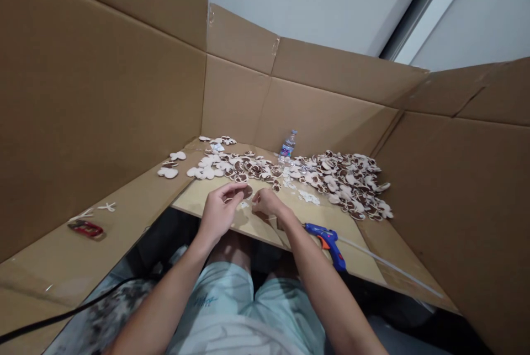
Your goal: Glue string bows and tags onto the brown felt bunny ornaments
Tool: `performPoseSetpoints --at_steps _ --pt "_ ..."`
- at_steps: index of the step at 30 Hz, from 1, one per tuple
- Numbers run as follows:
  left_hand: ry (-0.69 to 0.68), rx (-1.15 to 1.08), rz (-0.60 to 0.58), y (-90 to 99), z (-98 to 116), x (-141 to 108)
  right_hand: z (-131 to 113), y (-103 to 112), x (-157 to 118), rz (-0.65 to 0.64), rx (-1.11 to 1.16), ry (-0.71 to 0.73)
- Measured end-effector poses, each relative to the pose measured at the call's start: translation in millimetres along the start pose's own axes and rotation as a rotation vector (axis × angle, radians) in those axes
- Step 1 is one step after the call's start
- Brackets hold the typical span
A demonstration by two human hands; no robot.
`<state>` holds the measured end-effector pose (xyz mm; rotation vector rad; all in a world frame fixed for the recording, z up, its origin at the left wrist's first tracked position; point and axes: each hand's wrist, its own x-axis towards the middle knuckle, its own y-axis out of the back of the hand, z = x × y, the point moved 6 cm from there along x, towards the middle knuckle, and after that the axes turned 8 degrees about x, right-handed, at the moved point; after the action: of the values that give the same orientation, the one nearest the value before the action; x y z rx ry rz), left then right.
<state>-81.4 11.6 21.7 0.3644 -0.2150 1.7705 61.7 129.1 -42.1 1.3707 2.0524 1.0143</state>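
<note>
Cardboard walls [331, 101] rise beyond the left hand [217, 210] and right hand [269, 202], a board [194, 196] lies beneath them, a heap of brown-and-white pieces [348, 178] spreads ahead, a glue gun [330, 238] rests right of the right hand, whose grip I cannot tell, and the left pinches a brown piece [248, 192].

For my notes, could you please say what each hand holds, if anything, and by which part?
The left hand holds a brown piece by its edge; for the right hand, I cannot tell.
</note>
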Motion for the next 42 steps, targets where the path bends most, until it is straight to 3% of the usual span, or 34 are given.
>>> performPoseSetpoints --at_steps 6,12,18,22,26,31,42 --pt "0.002 0.016 -0.013 -1.9 0.3 -0.6 2.8 6.2 -9.4 -0.037 0.097 -0.041" --pt "0.03 -0.019 -0.017 -3.9 0.2 -1.1 3.2 31.6 -23.9 0.202 0.357 0.02" --pt "0.027 -0.064 -0.042 -9.1 15.0 -10.0 -17.6 51.2 -83.0 0.485 0.727 0.108" --pt "-0.041 -0.05 -0.028 -11.0 32.3 -21.7 -39.9 52.9 -122.9 0.596 0.9 0.149" --pt "-0.124 -0.018 -0.053 -13.9 44.9 -32.7 -58.9 52.1 -145.3 0.66 1.097 0.264" --pt "-0.194 -0.06 -0.058 -17.7 53.0 -37.1 -70.3 53.1 -153.8 0.703 1.109 0.376" --pt "-0.192 -0.04 -0.017 -19.3 55.2 -41.7 -72.3 53.7 -153.9 0.739 1.118 0.341"
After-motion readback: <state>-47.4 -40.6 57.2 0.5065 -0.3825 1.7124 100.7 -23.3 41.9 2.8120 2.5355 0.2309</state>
